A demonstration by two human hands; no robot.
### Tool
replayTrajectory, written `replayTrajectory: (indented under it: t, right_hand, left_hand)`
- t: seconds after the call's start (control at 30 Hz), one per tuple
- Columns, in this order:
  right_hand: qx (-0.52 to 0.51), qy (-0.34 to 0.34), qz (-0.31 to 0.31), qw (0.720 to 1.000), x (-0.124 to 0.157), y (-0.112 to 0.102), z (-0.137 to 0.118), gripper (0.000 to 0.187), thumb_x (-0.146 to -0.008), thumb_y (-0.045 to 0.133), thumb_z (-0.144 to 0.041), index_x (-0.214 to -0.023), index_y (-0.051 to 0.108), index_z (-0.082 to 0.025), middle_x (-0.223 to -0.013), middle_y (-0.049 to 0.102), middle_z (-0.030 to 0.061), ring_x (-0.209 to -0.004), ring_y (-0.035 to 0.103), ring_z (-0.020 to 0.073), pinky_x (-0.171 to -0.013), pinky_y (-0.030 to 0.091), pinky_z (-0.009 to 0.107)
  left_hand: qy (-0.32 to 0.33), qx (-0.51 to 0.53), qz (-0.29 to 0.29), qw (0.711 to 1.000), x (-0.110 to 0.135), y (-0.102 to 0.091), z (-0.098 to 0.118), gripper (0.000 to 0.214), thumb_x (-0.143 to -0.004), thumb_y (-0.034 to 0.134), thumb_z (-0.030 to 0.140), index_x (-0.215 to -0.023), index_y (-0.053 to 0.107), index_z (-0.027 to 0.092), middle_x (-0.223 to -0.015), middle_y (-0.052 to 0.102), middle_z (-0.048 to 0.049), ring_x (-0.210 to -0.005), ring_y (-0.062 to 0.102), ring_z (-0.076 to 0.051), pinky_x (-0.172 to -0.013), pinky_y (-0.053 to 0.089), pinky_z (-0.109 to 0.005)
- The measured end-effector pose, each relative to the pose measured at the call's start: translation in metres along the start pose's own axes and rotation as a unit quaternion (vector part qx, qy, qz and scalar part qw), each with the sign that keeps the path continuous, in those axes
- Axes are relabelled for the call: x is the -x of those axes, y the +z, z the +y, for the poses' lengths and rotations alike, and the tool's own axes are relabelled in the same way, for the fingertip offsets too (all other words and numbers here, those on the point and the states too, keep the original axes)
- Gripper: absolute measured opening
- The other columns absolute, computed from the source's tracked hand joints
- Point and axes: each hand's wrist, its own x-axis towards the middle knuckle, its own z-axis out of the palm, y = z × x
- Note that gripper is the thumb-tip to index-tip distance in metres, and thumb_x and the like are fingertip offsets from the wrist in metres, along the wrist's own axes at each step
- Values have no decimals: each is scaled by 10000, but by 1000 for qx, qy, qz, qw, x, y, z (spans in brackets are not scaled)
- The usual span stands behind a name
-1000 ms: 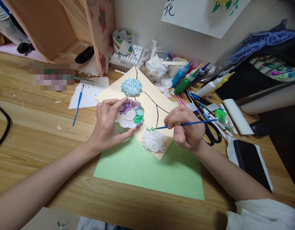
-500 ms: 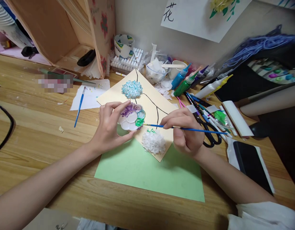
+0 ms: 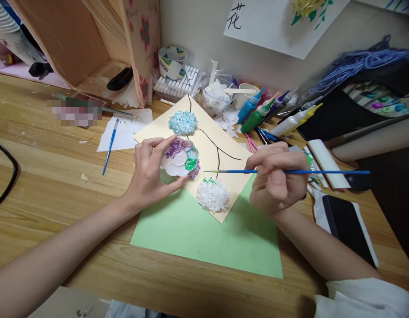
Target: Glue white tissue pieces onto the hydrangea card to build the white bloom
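My left hand (image 3: 151, 170) grips a small flower-shaped paint palette (image 3: 178, 157) by its edge, with purple, blue and green paint in its wells. In my right hand (image 3: 279, 179) is a thin blue paintbrush (image 3: 326, 172), held level, its tip pointing left and apart from the palette. Beneath both hands lies a cream card (image 3: 211, 132) with black drawn lines. On the card sit a blue paper flower (image 3: 183, 123), a white paper flower (image 3: 213, 195) with green paint at its top edge, and a purple flower (image 3: 195, 169) mostly hidden by the palette.
Under the card is a green sheet (image 3: 204, 247). A second paintbrush (image 3: 110, 148) rests on a paper scrap at left. Paint bottles (image 3: 254, 115), a marker box (image 3: 176, 84) and a bowl of paper bits (image 3: 216, 98) stand behind. A black phone (image 3: 348, 229) lies at right.
My right hand has moved right and toward the camera, drawing the brush tip away from the green paint well. The palette has shifted slightly left in my left hand.
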Motion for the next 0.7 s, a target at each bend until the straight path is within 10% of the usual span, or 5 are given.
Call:
replayTrajectory:
  t: [0.1,0.27,0.7]
  right_hand:
    - [-35,-38,68,996,0,9,3,150,-844,380,-216,-705,431,-239,-557,461,-4,-517,458,181,-571,368,365]
    - [-27,-49,-69,996,6,16,10,116,-783,375,-121,-735,422,-215,-618,479,-2,-611,456,172,-598,368,340]
    - [-3,-73,-117,990,5,16,10,125,-729,396,-92,-741,407,-216,-632,491,3,-616,455,176,-595,358,336]
  left_hand:
    - [-10,-5,6,1000,0,0,-1,787,-668,687,402,-1343,309,256,-1164,466,-106,-1099,420,-279,-930,316,-463]
    - [-11,-3,4,1000,0,0,0,789,-664,685,415,-1339,312,252,-1171,459,-106,-1098,418,-283,-928,313,-464]
    - [-11,-4,-2,1000,-1,-1,0,792,-675,671,438,-1349,294,260,-1167,452,-103,-1096,415,-281,-922,314,-460]
